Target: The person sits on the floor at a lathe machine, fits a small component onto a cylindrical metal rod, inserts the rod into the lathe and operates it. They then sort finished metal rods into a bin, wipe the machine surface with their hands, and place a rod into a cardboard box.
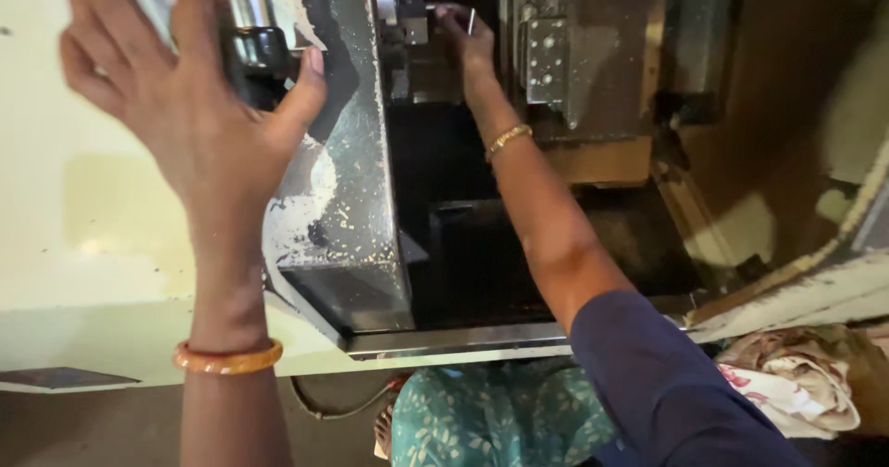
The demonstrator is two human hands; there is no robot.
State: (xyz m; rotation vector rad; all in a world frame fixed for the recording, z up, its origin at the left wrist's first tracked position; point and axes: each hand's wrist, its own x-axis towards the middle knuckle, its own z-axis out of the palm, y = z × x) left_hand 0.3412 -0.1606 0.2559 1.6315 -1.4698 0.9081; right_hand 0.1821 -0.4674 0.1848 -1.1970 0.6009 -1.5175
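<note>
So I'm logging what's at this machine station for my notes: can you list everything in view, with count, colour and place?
Machine housing: one, cream, left and lower frame.
Sliding metal door panel: one, grey, scuffed, centre-left.
Black handle: one, on the door, top left.
Machine interior: one, dark, centre.
Metal bracket: one, grey, inside, top centre.
Small metal part: one, silvery, at the right hand's fingertips.
Crumpled cloth: one, whitish with red, bottom right.
Bangles: orange on left wrist, gold on right.
Left hand: open, at the black handle.
Right hand: reaching inside, fingers on the small metal part.
</note>
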